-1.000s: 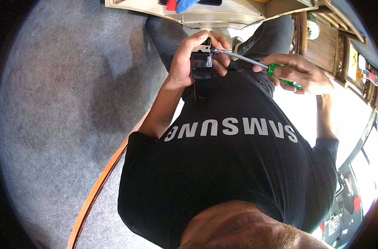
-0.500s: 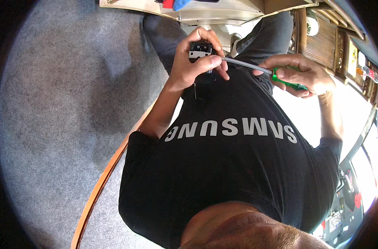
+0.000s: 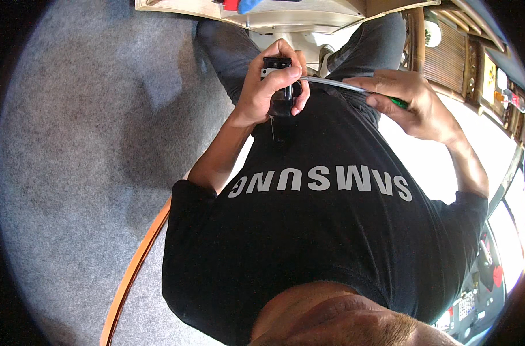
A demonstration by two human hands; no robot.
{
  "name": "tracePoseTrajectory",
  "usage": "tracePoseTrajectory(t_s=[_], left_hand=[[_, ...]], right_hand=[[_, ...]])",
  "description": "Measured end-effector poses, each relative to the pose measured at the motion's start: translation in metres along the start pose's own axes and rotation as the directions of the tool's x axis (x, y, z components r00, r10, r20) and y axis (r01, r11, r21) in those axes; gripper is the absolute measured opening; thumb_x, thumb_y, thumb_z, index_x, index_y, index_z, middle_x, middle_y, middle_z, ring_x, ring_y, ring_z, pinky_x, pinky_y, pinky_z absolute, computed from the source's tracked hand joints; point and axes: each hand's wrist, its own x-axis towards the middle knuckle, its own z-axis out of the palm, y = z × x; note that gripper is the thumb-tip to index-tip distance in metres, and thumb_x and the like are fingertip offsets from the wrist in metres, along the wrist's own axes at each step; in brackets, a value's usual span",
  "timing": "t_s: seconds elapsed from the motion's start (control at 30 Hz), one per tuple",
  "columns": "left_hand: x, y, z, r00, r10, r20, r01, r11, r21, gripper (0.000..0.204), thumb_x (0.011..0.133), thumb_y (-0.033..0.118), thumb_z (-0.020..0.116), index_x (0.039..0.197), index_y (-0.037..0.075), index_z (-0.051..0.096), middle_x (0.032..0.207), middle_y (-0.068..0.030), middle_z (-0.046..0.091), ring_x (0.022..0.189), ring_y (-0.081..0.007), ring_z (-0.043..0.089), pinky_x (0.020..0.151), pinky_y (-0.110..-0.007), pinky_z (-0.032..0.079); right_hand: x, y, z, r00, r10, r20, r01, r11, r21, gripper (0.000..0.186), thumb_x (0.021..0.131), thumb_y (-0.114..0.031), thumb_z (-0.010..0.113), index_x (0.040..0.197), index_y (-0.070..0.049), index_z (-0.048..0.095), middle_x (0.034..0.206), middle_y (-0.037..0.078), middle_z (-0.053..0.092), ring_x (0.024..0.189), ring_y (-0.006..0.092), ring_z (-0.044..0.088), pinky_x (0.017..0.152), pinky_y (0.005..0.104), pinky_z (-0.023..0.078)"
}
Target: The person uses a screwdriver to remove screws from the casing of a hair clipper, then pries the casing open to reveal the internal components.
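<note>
Turned over since half a second ago, the right hand (image 3: 419,111) is now showing more of its back and is covering nearly all of the green handle (image 3: 398,102) of the screwdriver (image 3: 334,84). Its fingers and thumb are clamping on that handle, leaving only a small, bright green patch shining out between them. The left hand (image 3: 257,95) is holding tighter than before: fingers that were poking out are now curling round the black device (image 3: 282,107), and I am seeing them clamped on it with the thumb lying across its front. The device is sitting inside the left hand, just in front of the shirt (image 3: 314,242). It is looking blocky and dark, with a narrow pale plate (image 3: 265,73) peeking out beside the thumb and a glossy lower part catching a white glint. A thin pale strand (image 3: 273,128) is hanging below it. The screwdriver's grey shaft is slanting up to the left and is ending at the left hand; its tip is hiding there, so I cannot tell whether it is touching the device. Grey carpet (image 3: 101,144) is stretching away on the left.
</note>
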Motion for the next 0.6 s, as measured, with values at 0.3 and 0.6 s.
tracePoseTrajectory(t_s=[0.3,0.6], left_hand=[[-0.001,-0.009,-0.005,0.996,-0.086,0.015,0.087,0.995,-0.044,0.018,0.101,0.019,0.063,0.099,0.006,0.051,0.087,-0.0112,0.059,0.058,-0.0194,0.064,0.045,-0.031,0.051],[0.004,-0.01,-0.008,0.985,-0.114,0.128,0.133,0.98,-0.148,0.019,0.105,0.022,0.06,0.103,0.006,0.05,0.088,-0.0116,0.057,0.059,-0.0187,0.062,0.043,-0.03,0.05]], right_hand=[[-0.001,-0.043,-0.012,0.997,0.071,-0.043,-0.081,0.727,-0.682,0.038,0.106,-0.017,0.059,0.144,-0.013,0.063,0.078,0.001,0.055,0.063,0.0123,0.06,0.049,0.0326,0.052],[0.001,-0.042,-0.05,0.732,0.528,0.432,-0.679,0.618,0.396,0.04,0.112,-0.033,0.054,0.129,0.003,0.056,0.074,0.002,0.054,0.047,0.0063,0.047,0.033,0.0204,0.033]])
